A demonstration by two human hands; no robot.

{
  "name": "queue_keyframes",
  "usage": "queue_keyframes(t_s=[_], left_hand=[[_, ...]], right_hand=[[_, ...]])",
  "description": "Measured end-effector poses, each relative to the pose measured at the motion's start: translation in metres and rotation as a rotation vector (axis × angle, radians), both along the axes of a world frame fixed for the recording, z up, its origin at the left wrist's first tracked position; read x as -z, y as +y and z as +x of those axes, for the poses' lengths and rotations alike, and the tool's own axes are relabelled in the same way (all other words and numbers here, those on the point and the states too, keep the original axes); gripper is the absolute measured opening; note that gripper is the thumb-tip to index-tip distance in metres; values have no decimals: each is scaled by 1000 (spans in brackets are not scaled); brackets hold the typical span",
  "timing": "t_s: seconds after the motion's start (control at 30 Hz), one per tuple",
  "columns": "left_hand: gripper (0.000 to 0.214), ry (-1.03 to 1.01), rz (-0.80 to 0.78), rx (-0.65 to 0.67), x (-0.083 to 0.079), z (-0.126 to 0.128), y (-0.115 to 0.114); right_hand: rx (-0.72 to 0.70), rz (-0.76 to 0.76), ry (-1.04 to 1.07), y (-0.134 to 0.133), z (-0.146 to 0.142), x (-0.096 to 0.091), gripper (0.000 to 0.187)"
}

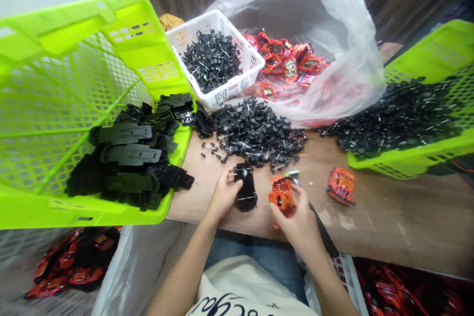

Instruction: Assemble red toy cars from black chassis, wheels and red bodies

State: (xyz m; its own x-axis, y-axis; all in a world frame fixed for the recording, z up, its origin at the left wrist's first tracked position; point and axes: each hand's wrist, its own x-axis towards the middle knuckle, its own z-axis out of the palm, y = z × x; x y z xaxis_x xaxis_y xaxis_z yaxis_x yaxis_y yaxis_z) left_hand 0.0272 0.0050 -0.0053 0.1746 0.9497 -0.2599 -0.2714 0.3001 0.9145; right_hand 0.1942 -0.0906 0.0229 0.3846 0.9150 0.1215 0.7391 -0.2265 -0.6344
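Note:
My left hand (225, 192) grips a black toy car chassis (246, 190) by its left side, with wheels at its far end. To the right of it, my right hand (296, 212) has its thumb and fingers around an orange toy car body (281, 193), just above the wooden table (392, 222). A slim tool with a pale green and metal end (292, 174) lies behind that body, partly hidden. Beyond both hands spreads a heap of black wheels on metal axles (255, 131). Another orange toy car (340, 185) rests farther right.
A tipped green crate (168, 202) with black chassis (129, 154) stands left. Behind are a white basket (222, 96) of wheels and a clear plastic bag (355, 49) of orange bodies (274, 57). Another green crate (403, 160) of wheels sits right. Finished-looking cars (70, 266) lie below left.

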Motion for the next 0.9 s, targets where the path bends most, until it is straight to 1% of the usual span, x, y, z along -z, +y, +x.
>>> queue_keyframes(t_s=[0.07, 0.13, 0.27, 0.4, 0.53, 0.63, 0.77, 0.83, 0.9], left_hand=[[36, -35, 11, 37, 0, 10, -8], [30, -58, 45, 78, -2, 19, -16], [28, -124, 74, 129, -3, 30, -27], [29, -171, 80, 160, 1, 30, -30], [31, -174, 86, 179, 4, 30, -29], [30, -175, 129, 184, -1, 30, -28], [32, -186, 147, 213, -11, 29, -28], [38, -179, 186, 219, -15, 28, -28], [46, -156, 206, 212, -16, 27, -27]], right_hand=[[-39, 0, 17, 6, -11, -9, 62], [-50, -20, -38, 12, -21, -13, 58], [-81, -100, -46, 18, -28, -9, 52], [-113, -134, -12, 17, -26, -3, 54], [-86, -86, -68, 16, -26, 4, 65], [-54, -11, -79, 17, -26, 7, 72], [-73, 90, -33, 17, -27, 12, 76], [-82, 97, 9, 15, -25, 13, 76], [-149, 90, 69, 13, -19, 10, 72]])
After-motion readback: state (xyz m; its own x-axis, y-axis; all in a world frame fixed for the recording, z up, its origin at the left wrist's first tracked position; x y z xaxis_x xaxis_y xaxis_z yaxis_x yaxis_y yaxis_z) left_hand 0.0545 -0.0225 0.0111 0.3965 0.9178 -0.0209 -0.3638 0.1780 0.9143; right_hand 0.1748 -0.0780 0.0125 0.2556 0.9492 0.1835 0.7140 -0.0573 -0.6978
